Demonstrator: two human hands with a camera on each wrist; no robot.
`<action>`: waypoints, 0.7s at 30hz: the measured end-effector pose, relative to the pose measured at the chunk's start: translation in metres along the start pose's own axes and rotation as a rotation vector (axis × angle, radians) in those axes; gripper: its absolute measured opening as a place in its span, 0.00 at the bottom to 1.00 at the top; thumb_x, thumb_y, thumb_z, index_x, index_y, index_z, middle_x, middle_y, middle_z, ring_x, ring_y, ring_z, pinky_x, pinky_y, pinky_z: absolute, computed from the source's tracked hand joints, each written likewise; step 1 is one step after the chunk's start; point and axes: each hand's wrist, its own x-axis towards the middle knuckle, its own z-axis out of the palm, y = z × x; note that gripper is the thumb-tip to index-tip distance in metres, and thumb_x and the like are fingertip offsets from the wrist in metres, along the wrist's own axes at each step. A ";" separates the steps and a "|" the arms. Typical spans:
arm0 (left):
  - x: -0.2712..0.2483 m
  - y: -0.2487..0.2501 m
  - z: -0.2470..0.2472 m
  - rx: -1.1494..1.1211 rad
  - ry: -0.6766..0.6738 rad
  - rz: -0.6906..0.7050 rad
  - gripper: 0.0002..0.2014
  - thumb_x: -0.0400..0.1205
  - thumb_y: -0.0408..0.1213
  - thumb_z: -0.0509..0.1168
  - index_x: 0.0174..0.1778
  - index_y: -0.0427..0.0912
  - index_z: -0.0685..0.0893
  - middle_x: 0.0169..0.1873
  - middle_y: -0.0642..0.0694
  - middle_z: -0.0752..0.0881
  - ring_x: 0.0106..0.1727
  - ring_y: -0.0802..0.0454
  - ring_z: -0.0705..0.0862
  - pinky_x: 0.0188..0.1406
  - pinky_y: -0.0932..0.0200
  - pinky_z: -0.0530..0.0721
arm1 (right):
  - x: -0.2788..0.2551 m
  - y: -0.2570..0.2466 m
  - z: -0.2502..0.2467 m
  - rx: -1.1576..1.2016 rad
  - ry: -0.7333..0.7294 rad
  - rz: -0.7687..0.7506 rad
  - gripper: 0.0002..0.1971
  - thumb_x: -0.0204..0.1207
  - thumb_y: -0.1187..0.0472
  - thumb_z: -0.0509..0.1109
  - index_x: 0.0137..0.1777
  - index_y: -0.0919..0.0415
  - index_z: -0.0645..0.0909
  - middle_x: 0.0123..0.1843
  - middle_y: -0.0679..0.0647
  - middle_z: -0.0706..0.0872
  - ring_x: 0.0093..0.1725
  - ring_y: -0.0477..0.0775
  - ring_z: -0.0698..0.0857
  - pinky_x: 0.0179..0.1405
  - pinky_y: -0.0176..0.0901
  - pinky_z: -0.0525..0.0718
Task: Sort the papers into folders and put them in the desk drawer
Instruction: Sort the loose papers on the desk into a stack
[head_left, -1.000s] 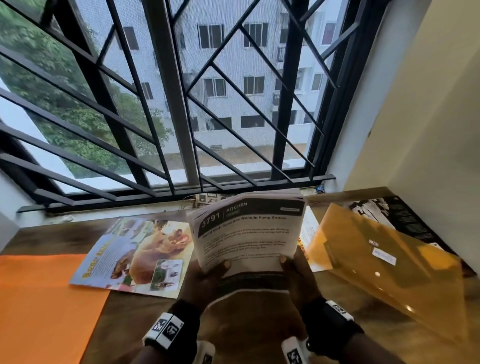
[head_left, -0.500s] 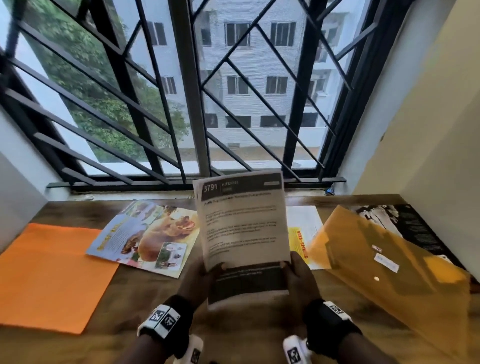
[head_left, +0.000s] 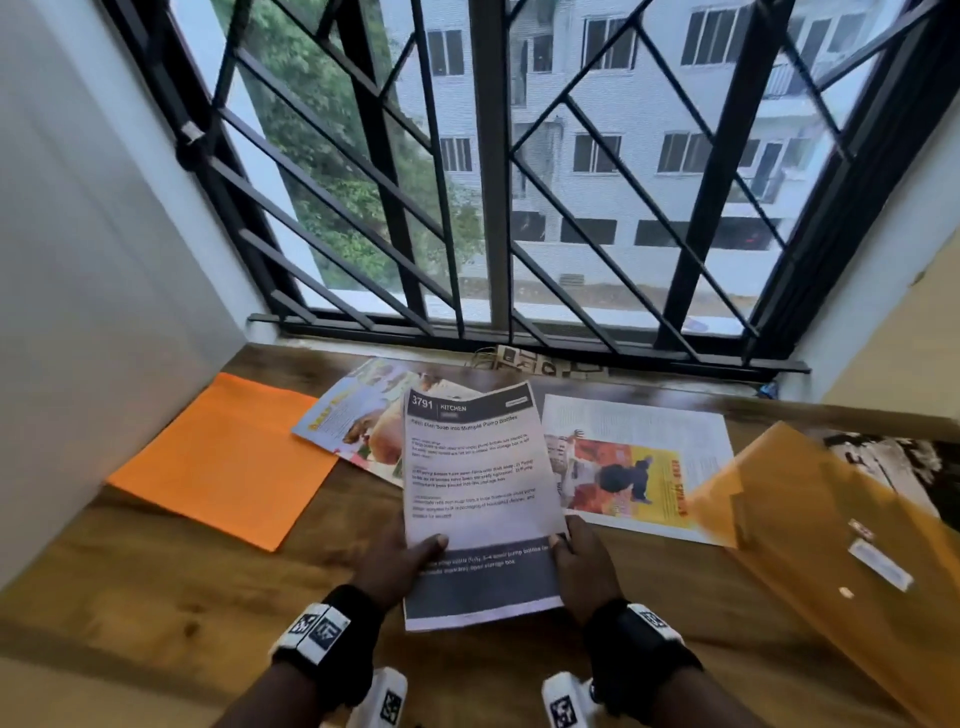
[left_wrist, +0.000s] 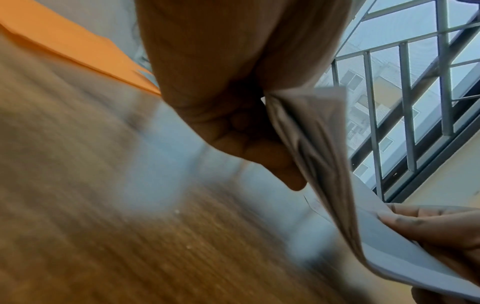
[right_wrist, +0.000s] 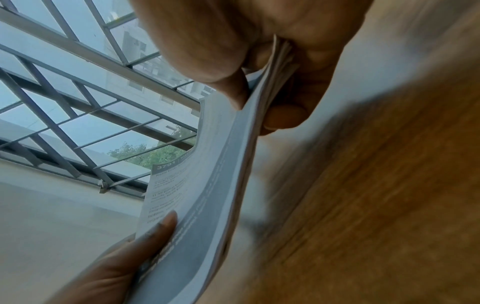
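Observation:
Both hands hold a thin stack of printed sheets (head_left: 475, 483) headed "3791 KITCHEN" over the wooden desk (head_left: 156, 597). My left hand (head_left: 400, 561) pinches its lower left edge, thumb on top. My right hand (head_left: 576, 561) pinches the lower right edge. In the left wrist view the left hand (left_wrist: 249, 144) curls under the sheets (left_wrist: 324, 144). From the right wrist, the right hand (right_wrist: 259, 98) clamps the stack (right_wrist: 207, 185) between thumb and fingers. An orange folder (head_left: 223, 457) lies flat at the left. A translucent amber plastic folder (head_left: 841, 545) lies at the right.
A colourful magazine page (head_left: 358, 421) lies behind the stack on the left and a page with a yellow picture (head_left: 634, 467) on the right. A dark printed page (head_left: 904, 462) shows under the amber folder. The barred window (head_left: 493, 182) and walls close in the desk.
The stack has come down from upright toward the desk and now lies flatter. The view has swung left and down, showing more of the orange folder.

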 end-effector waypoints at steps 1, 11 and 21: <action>-0.002 0.001 -0.004 0.001 0.011 0.001 0.15 0.80 0.28 0.73 0.59 0.46 0.83 0.53 0.49 0.91 0.50 0.55 0.92 0.47 0.58 0.90 | 0.000 -0.002 0.005 -0.002 -0.004 0.010 0.07 0.81 0.68 0.61 0.55 0.62 0.78 0.54 0.60 0.86 0.55 0.63 0.84 0.56 0.53 0.81; 0.031 -0.004 -0.071 0.060 -0.111 -0.022 0.10 0.83 0.39 0.70 0.60 0.53 0.83 0.57 0.51 0.89 0.48 0.65 0.90 0.43 0.70 0.86 | 0.016 -0.040 0.062 -0.008 0.017 0.113 0.13 0.82 0.67 0.61 0.64 0.62 0.79 0.60 0.58 0.86 0.57 0.62 0.84 0.56 0.47 0.79; 0.091 -0.020 -0.137 0.255 -0.166 0.060 0.22 0.85 0.31 0.67 0.76 0.42 0.74 0.68 0.47 0.83 0.67 0.47 0.82 0.64 0.55 0.78 | 0.030 -0.071 0.131 -0.068 0.174 0.246 0.07 0.83 0.63 0.61 0.54 0.67 0.77 0.55 0.66 0.86 0.51 0.66 0.84 0.45 0.46 0.74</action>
